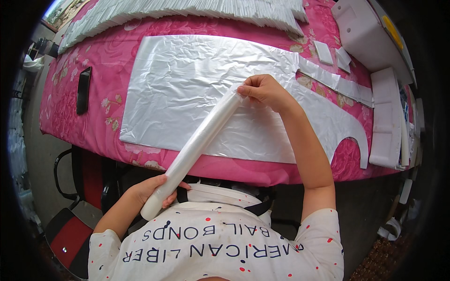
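A long, narrow tube of rolled or folded translucent white plastic film (199,143) slants from my lap up over the table. Wrapped round its lower end, close to my body, is my left hand (149,189). My right hand (266,92) pinches the upper end between thumb and fingers. Beneath them a large, crinkled plastic sheet (173,89) lies spread flat, with two strap-like strips at its right side and a rounded cut-out between them. Whether the tube is one folded piece or several layers, I cannot tell.
Folded white plastic pieces (211,7) line the table's far edge. A black phone (83,90) lies at left on the pink floral tablecloth (56,100). White foam boxes (384,117) stand at right, near two small white packets (323,52). Red-and-black chairs (70,236) are at lower left.
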The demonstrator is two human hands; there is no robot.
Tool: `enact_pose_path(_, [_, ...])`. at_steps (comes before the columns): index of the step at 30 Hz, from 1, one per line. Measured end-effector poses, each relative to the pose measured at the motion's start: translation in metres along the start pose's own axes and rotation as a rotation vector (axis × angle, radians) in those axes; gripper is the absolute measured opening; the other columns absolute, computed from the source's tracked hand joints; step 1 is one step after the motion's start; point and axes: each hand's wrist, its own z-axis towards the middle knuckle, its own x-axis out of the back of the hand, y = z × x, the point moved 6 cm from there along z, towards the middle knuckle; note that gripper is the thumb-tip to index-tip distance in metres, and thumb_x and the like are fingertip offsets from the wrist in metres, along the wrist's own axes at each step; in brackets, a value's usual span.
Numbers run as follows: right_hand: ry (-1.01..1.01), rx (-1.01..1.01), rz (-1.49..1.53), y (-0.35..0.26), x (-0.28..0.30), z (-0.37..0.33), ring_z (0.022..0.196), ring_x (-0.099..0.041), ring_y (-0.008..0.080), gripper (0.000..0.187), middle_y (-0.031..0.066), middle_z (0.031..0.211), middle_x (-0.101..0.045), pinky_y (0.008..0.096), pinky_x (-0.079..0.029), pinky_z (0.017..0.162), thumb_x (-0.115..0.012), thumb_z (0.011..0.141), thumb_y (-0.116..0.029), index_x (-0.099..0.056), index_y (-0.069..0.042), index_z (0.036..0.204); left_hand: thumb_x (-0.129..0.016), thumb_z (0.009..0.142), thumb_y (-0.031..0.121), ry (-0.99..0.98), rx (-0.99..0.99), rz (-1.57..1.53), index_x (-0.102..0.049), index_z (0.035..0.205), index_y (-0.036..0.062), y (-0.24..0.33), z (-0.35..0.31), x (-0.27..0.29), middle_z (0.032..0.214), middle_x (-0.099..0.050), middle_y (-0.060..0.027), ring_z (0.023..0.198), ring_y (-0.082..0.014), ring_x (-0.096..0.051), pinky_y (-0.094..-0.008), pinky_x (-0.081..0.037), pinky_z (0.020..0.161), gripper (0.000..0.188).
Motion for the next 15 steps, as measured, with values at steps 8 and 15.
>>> enact_pose_path(8, [0.042, 0.008, 0.019, 0.007, 0.004, 0.003, 0.056, -0.051, 0.0054, 0.022, 0.0007, 0.071, -0.062, 0.0198, -0.041, 0.052, -0.064, 0.083, -0.024, -0.066, -0.002, 0.084, -0.064, 0.069, 0.058, 0.066, -0.082, 0.082, -0.046, 0.120, -0.0064, 0.013, -0.004, -0.008, 0.068, -0.060, -0.0117, 0.051, -0.0137, -0.055, -0.0226, -0.046, 0.054, 0.084])
enact_pose_path(15, [0.009, -0.143, 0.207, 0.010, 0.020, 0.001, 0.058, -0.056, 0.0081, 0.039, 0.0029, 0.080, -0.062, 0.0201, -0.043, 0.052, -0.054, 0.088, -0.039, -0.062, -0.001, 0.095, -0.070, 0.066, 0.049, 0.076, -0.037, 0.057, -0.048, 0.118, -0.0053, 0.010, 0.000, -0.006, 0.066, -0.059, -0.0108, 0.050, -0.0136, -0.054, -0.0240, -0.047, 0.057, 0.078])
